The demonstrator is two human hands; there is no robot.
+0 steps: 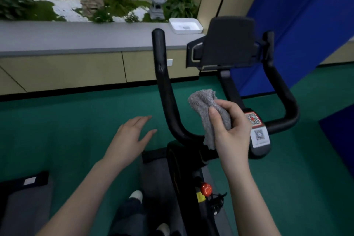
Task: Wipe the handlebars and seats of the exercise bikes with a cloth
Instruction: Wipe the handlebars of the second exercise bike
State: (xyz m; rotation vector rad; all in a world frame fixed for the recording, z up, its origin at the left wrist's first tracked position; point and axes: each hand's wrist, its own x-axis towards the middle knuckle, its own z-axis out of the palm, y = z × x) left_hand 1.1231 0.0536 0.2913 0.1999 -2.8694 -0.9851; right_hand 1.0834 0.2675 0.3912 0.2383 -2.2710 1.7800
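Left grip (130, 138) splayed; right grip (231, 128) — curled

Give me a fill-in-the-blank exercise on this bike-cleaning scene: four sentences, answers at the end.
1. The right hand grips a ____ cloth.
2. The left hand hovers open and holds ____.
3. The cloth is held close to the bike's ____ handlebars.
4. The tray on the counter is ____.
Missing words: grey; nothing; black; white.
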